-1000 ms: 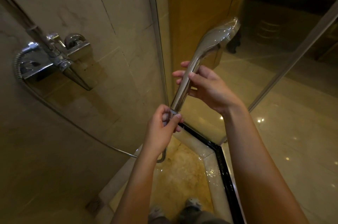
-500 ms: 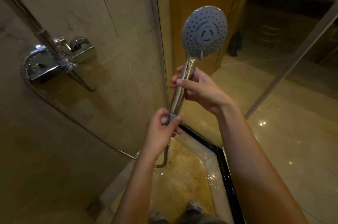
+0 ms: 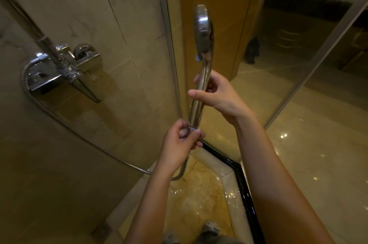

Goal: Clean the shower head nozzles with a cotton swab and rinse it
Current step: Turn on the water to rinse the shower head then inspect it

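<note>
A chrome hand shower head stands upright in front of me, turned edge-on so its nozzle face points right and is hidden. My right hand grips the middle of its handle. My left hand pinches the nut at the handle's base, where the metal hose joins. No cotton swab shows in view.
A chrome mixer tap with a riser pipe is fixed to the beige tiled wall on the left. Glass panels enclose the stall to the right. The wet stone floor and its black threshold strip lie below, with my feet at the bottom edge.
The shower head turned about its handle: back toward me a second ago, nozzle face toward me half a second ago, edge-on now. Both hands stayed on the handle.
</note>
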